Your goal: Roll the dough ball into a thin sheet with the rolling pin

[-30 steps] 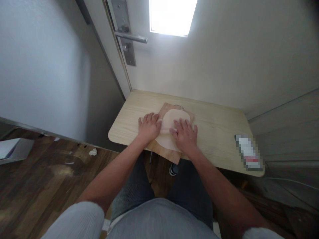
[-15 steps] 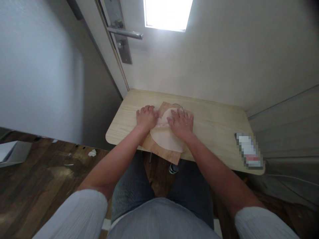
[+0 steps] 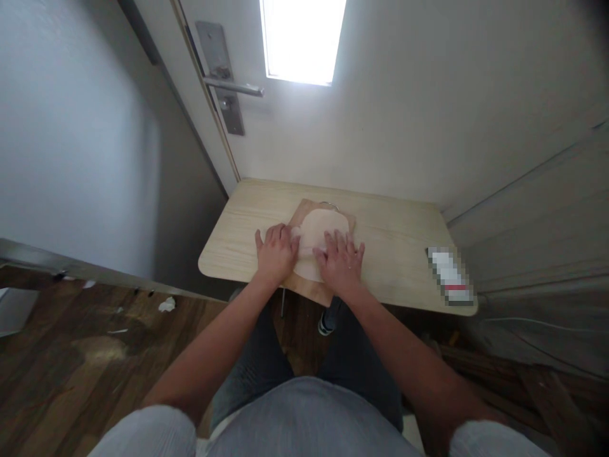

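A flat, pale sheet of dough (image 3: pixel 326 222) lies on a wooden cutting board (image 3: pixel 316 292) with a metal ring handle at its far end. Across the dough runs a thin, light rolling pin (image 3: pixel 310 251), mostly covered by my hands. My left hand (image 3: pixel 277 252) rests palm down over its left end, fingers spread, at the left edge of the dough. On the right end lies my right hand (image 3: pixel 340 259), also palm down with fingers apart. Both hands press on the pin from above rather than wrapping round it.
The board sits on a light wooden table (image 3: pixel 394 254), its near corner jutting past the front edge. A blurred-out phone-like object (image 3: pixel 450 276) lies at the table's right end. Behind stands a white door with a metal handle (image 3: pixel 235 87). Scraps litter the floor (image 3: pixel 143 336) at left.
Both hands have drawn back toward me along the dough with the rolling pin, baring more of its far part. The camera view has also shifted.
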`<state>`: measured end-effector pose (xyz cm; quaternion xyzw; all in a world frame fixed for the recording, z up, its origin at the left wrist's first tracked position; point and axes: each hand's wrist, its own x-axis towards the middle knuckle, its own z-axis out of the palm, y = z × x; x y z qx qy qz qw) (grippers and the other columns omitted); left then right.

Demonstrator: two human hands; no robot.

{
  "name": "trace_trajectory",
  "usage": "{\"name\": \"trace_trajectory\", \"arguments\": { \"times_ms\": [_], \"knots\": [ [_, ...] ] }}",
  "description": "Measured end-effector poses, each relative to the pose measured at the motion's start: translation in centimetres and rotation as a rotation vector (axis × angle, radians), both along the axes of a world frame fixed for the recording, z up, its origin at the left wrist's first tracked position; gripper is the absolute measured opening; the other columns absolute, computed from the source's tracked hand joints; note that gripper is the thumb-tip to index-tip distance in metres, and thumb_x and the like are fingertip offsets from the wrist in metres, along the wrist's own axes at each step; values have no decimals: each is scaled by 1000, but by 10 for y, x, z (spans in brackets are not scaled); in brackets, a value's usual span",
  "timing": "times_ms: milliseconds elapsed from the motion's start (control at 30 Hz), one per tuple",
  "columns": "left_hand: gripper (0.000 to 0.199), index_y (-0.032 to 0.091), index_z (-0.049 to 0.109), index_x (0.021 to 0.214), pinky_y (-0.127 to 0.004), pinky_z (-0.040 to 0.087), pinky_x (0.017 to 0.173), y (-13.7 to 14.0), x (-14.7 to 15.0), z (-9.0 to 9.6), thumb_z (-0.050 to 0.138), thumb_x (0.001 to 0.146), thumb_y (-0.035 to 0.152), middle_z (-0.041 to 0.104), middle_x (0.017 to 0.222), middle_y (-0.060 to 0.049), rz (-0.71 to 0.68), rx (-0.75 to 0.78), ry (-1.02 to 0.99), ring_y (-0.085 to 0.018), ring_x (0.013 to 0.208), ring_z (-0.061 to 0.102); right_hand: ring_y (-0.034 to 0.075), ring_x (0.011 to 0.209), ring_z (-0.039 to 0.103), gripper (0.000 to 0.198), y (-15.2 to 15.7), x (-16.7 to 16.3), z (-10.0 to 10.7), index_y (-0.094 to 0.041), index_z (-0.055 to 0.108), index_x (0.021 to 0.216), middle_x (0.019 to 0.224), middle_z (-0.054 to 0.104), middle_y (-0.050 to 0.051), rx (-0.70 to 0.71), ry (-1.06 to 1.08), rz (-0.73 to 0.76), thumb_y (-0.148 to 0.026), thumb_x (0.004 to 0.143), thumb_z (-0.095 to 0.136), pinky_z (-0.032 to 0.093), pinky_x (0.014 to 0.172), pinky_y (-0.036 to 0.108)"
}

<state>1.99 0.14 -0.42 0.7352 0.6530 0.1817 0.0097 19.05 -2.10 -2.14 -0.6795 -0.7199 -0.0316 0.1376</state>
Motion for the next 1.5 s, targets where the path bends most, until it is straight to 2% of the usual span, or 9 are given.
{"name": "trace_trajectory", "arguments": {
  "times_ms": [133,267,500,833,1067,1200,1333,1500],
  "knots": [
    [48,20,51,139,-61,20,120,-20,8,-1,30,104,44,56,146,-14,-18,8,-17,-30,137,47,39,146,29,62,-9,-1,1,-19,43,153,158,40,16,-18,11,-34,-55,102,34,13,115,69],
    [51,23,46,146,-63,19,120,-22,13,-4,30,103,46,49,154,-11,-40,-10,8,-32,145,37,38,146,30,63,-5,1,4,-21,43,152,158,41,16,-38,26,-33,-57,101,35,13,116,69],
    [53,28,43,150,-63,19,120,9,11,-3,26,103,47,44,158,-9,-50,-57,30,-32,148,33,39,149,25,65,18,1,4,-23,41,154,161,38,13,-59,18,-32,-60,102,29,13,115,70],
    [55,27,44,148,-68,25,115,59,5,-5,23,102,50,41,159,-11,-107,-151,52,-34,147,34,37,142,32,59,61,-3,6,-21,50,147,156,44,14,-4,29,-30,-55,102,33,10,115,67],
    [57,29,41,151,-69,26,115,93,3,-7,23,102,52,37,161,-10,-112,-257,25,-34,146,34,38,142,33,58,88,-3,8,-20,53,145,154,46,15,-36,11,-15,-54,102,33,14,114,67],
    [55,28,42,149,-66,28,114,104,2,-6,23,102,50,41,158,-11,-112,-227,27,-33,144,37,39,142,33,59,108,-3,5,-22,50,147,156,45,14,-84,14,-23,-55,101,33,14,114,68],
    [51,23,48,144,-57,33,111,114,2,-3,24,104,45,50,149,-15,-117,-137,57,-32,135,46,41,144,32,62,129,-1,4,-24,46,151,158,41,14,-161,40,-23,-58,100,34,14,114,69],
    [49,19,54,135,-49,37,105,126,3,2,21,105,41,57,136,-16,-102,-128,58,-31,125,52,42,144,31,67,148,0,3,-23,43,153,159,39,15,-190,73,-21,-61,99,34,14,114,70]
  ]
}}
